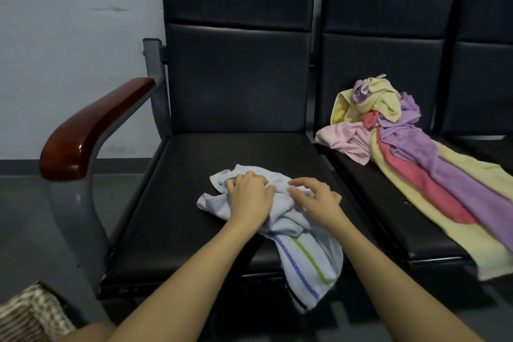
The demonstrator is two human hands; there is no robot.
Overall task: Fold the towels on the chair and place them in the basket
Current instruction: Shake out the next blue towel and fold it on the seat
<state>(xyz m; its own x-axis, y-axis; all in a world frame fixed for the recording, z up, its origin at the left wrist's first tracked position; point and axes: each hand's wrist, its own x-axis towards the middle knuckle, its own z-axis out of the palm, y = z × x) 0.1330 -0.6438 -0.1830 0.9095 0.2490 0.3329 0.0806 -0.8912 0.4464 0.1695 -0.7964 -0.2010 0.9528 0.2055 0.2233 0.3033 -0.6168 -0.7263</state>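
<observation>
A crumpled light-blue towel [308, 255] with blue and green stripes lies on the seat of the left black chair [177, 203], one end hanging over the front edge. My left hand [249, 197] grips a bunch of the towel near its middle. My right hand [313, 197] is just beside it, fingers curled and pinching the cloth. A heap of yellow, purple, pink and red towels [410, 153] lies on the neighbouring seat to the right. A corner of the woven basket [30, 311] shows at the bottom left.
The left chair has a red-brown wooden armrest [91, 128] on a grey metal frame. A third black seat [485, 64] stands at the far right. A pale wall and grey floor lie behind and to the left.
</observation>
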